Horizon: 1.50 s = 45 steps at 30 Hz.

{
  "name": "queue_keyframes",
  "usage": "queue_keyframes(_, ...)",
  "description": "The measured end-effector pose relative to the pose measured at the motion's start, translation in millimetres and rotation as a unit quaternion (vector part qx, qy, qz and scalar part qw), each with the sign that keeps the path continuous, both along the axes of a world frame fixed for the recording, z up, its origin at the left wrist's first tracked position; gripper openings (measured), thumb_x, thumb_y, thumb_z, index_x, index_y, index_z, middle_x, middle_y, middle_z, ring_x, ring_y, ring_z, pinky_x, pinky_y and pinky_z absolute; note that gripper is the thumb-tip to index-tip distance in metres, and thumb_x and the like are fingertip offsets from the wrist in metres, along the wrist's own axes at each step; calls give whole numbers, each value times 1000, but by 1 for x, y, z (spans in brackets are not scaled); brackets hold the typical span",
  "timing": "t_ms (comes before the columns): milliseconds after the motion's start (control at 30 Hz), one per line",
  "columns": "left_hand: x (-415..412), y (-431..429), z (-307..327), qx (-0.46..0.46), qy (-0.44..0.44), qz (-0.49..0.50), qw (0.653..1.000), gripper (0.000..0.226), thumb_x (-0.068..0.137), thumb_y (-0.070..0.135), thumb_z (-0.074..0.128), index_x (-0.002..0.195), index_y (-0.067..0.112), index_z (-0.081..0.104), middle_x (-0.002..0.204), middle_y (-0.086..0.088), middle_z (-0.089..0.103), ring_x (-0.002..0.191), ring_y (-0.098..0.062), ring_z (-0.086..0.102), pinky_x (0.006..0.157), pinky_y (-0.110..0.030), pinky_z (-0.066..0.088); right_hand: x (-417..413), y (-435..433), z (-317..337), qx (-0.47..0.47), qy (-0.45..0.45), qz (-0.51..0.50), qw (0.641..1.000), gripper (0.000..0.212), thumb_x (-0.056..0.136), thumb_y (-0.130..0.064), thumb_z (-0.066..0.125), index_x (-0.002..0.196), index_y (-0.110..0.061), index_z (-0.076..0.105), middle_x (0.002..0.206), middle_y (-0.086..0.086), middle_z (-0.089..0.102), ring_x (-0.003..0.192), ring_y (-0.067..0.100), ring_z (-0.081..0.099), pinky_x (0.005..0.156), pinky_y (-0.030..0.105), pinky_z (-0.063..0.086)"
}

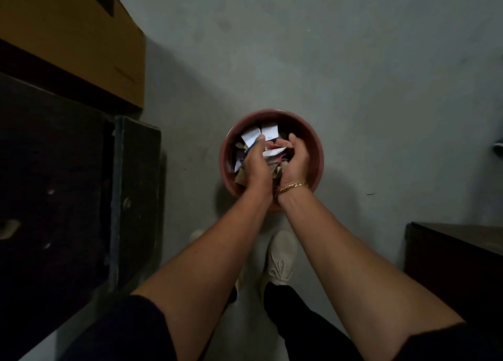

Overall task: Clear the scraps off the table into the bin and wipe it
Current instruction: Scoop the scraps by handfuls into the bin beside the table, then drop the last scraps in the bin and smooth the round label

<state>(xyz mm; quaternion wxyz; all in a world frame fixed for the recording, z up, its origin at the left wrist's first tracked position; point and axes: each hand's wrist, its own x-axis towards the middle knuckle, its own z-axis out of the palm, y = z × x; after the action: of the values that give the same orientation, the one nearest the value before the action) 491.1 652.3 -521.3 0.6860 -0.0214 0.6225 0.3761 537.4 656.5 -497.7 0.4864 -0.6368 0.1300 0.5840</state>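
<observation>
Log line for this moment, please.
stage: dumping | both hands cupped around paper scraps | over round reddish-brown bin | wipe: pending

hands (275, 161) over bin (317, 153), scraps (268, 134) seemingly inside, box (73, 39) left

This looks like a plain storeroom or back room, though the dim light makes it hard to be sure. The bare grey concrete floor (340, 69), a worn dark wooden cabinet (54, 186) with a cardboard box (81, 42) on top, and a round reddish bin (317, 153) of paper scraps suggest it.
</observation>
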Motion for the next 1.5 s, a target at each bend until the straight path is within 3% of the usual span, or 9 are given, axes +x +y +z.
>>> queue_keyframes(233, -9, 1, -60, 13, 132, -80, 988, 64, 66, 89, 61, 93, 35, 80, 118, -4, 75, 113, -29, 71, 105, -55, 52, 10, 4, -47, -1, -92, 91, 992, 39, 70, -50, 71, 89, -16, 77, 94, 4, 77, 92, 25, 73, 93, 48, 58)
queue_keyframes(467, -20, -15, -59, 33, 123, -102, 987, 96, 70, 99, 45, 145, 40, 56, 156, 8, 50, 147, -15, 43, 123, -47, 34, 31, -16, -94, 15, -192, 247, 950, 65, 71, -96, 41, 120, -59, 63, 154, 5, 50, 145, 24, 44, 120, 54, 31)
queue_keyframes(633, -22, -16, -91, -9, 65, -87, 994, 103, 61, 100, 58, 143, 37, 59, 160, -2, 46, 148, -28, 44, 118, -55, 37, 19, -7, 2, -9, -183, 230, 956, 110, 67, -88, 45, 159, -29, 31, 168, -2, 25, 155, 14, 21, 126, 47, 20)
queue_keyframes(933, -46, -29, 99, 66, 40, -59, 995, 95, 72, 89, 62, 137, 20, 65, 132, -9, 71, 123, -28, 68, 109, -50, 51, 27, -23, 73, 57, -57, 218, 973, 100, 66, -83, 71, 138, -14, 60, 132, 14, 68, 121, 30, 67, 106, 54, 51)
queue_keyframes(1067, -66, -40, 202, 89, 72, -22, 993, 93, 77, 85, 61, 140, 16, 62, 138, -4, 67, 128, -23, 64, 113, -46, 47, 2, -25, 182, 80, -109, 230, 964, 37, 107, -45, 43, 120, -16, 61, 100, -6, 72, 79, -4, 73, 67, 17, 58)
queue_keyframes(1167, -87, -52, 286, 91, 129, 10, 987, 57, 102, 58, 49, 149, 25, 47, 137, 18, 47, 123, 0, 48, 106, -29, 36, -31, -43, 250, 106, -112, 282, 947, 50, 97, -63, 48, 126, -24, 61, 118, -9, 68, 98, -8, 67, 82, 17, 53)
queue_keyframes(1267, -121, -78, 354, 129, 177, 7, 976, 72, 80, 77, 50, 140, 39, 47, 132, 28, 48, 119, 12, 48, 110, -31, 36, -72, -55, 313, 147, -127, 368, 909, 54, 94, -61, 57, 140, -32, 51, 150, -5, 52, 139, 10, 48, 119, 40, 37)
queue_keyframes(1367, -166, -117, 398, 145, 244, 29, 958, 89, 69, 93, 49, 136, 35, 57, 140, 18, 58, 130, 2, 53, 111, -32, 41, -113, -68, 360, 224, -178, 479, 830, 39, 101, -41, 52, 139, -31, 48, 151, -5, 48, 142, 13, 42, 120, 23, 30)
queue_keyframes(1500, -228, -187, 445, 147, 351, 106, 919, 51, 86, 68, 54, 113, 28, 71, 114, 11, 72, 110, -7, 67, 97, -30, 51, -177, -89, 411, 343, -268, 609, 663, 46, 95, -50, 53, 138, -35, 50, 150, -9, 49, 140, 7, 43, 116, 18, 30)
